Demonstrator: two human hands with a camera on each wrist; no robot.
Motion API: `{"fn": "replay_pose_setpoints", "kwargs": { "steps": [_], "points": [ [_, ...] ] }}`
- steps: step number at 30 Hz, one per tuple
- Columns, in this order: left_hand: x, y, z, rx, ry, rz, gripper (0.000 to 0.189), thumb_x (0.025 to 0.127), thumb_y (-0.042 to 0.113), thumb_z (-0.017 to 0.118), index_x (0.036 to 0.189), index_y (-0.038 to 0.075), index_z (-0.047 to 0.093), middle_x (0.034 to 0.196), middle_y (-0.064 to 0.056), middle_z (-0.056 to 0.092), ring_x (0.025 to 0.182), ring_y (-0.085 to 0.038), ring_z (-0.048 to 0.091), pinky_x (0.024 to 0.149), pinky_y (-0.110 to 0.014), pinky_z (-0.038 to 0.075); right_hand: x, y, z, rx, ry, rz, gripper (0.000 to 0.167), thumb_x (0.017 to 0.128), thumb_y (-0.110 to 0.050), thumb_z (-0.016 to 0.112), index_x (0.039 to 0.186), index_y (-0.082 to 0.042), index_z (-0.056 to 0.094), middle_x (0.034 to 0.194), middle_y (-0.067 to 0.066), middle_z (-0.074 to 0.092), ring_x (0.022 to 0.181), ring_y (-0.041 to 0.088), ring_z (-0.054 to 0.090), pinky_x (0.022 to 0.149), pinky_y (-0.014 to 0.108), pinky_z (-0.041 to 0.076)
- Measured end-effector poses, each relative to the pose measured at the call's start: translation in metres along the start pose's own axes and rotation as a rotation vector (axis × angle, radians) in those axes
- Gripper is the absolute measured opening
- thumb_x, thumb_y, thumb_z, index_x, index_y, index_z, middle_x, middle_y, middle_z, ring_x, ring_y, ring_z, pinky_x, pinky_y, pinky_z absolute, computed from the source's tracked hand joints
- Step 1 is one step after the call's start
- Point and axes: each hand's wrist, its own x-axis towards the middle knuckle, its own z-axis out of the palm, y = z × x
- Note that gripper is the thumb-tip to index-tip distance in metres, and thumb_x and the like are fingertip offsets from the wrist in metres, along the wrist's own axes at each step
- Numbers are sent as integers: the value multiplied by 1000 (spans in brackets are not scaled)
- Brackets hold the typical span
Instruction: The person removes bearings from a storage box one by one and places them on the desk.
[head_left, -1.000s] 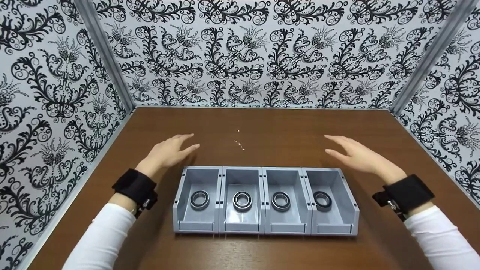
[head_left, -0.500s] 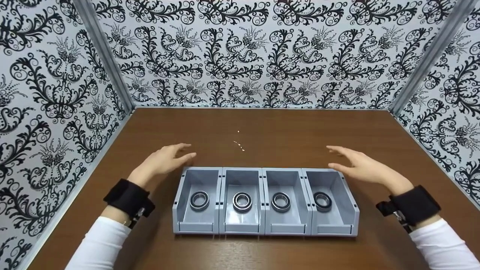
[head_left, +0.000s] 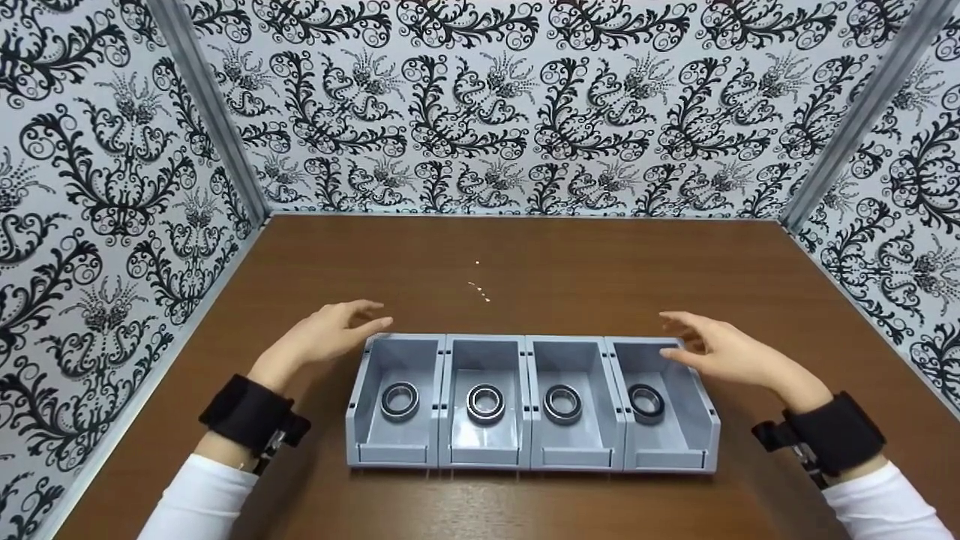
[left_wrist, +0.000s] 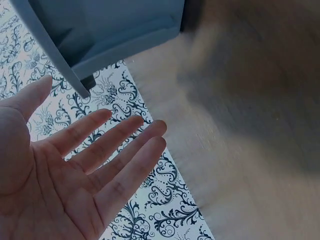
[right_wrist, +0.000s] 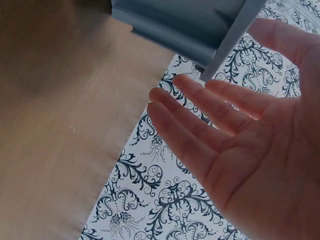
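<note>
Grey open-front bins (head_left: pixel 484 456) stand side by side in a row on the brown table, each with one bearing on its floor. From left to right lie the leftmost bearing (head_left: pixel 385 401), a second bearing (head_left: pixel 472 405), a third bearing (head_left: pixel 551 405) and the rightmost bearing (head_left: pixel 658 405). My left hand (head_left: pixel 319 334) hovers at the far left corner of the row, fingers extended and holding nothing. My right hand (head_left: pixel 731 352) is at the far right corner, its thumb overlapping the last bin in the head view. In both wrist views the palms show bare, fingers relaxed beside a bin wall.
The brown tabletop (head_left: pixel 570 262) runs back to a patterned wall (head_left: pixel 487 105), with patterned side walls and grey frame posts at the corners. Small bright specks (head_left: pixel 480 291) show on the table behind the bins. Each wrist wears a black strap (head_left: pixel 247 416).
Both hands have come back toward the person, from behind the bins to beside the row's far corners. The fingers bend slightly more now. Bins and bearings stay in place.
</note>
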Motion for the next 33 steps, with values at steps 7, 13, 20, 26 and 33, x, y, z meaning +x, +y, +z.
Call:
{"fn": "replay_pose_setpoints", "kwargs": {
  "steps": [7, 13, 20, 26, 33],
  "points": [
    [-8, 3, 2, 23, -8, -12, 62, 105, 49, 57, 141, -1, 61, 129, -17, 71, 120, -37, 67, 102, -57, 49, -5, 1, 3, -38, -5, 53, 61, 100, -22, 71, 141, 17, 49, 126, 34, 64, 109, 44, 68, 90, 54, 56],
    [-15, 5, 5, 56, -20, -51, 62, 102, 50, 62, 131, -5, 67, 117, -18, 74, 107, -34, 71, 94, -54, 53, -8, 4, 5, -89, 11, 78, 54, 99, -26, 73, 131, 16, 59, 111, 23, 73, 99, 36, 72, 84, 51, 57],
    [-22, 7, 12, 51, -1, -102, 45, 98, 51, 67, 82, 9, 71, 66, 4, 51, 62, -15, 48, 59, -34, 37, -10, 6, 6, -105, 27, 103, 26, 99, -30, 71, 96, -4, 73, 71, -6, 58, 62, 8, 49, 61, 30, 41],
    [-24, 10, 18, 23, 19, -126, 55, 97, 52, 68, 59, 20, 44, 54, 8, 39, 51, -10, 41, 53, -29, 31, -13, 5, 7, -57, 9, 139, 24, 101, -30, 69, 85, -11, 72, 59, -11, 33, 52, 4, 31, 53, 25, 28],
    [-25, 13, 24, 2, 50, -149, 55, 98, 45, 71, 56, 18, 47, 52, 9, 34, 48, -8, 35, 50, -26, 27, -14, 3, 10, -53, 24, 186, 24, 99, -28, 70, 89, -7, 75, 58, -12, 34, 51, 4, 31, 52, 25, 27]
  ]
}}
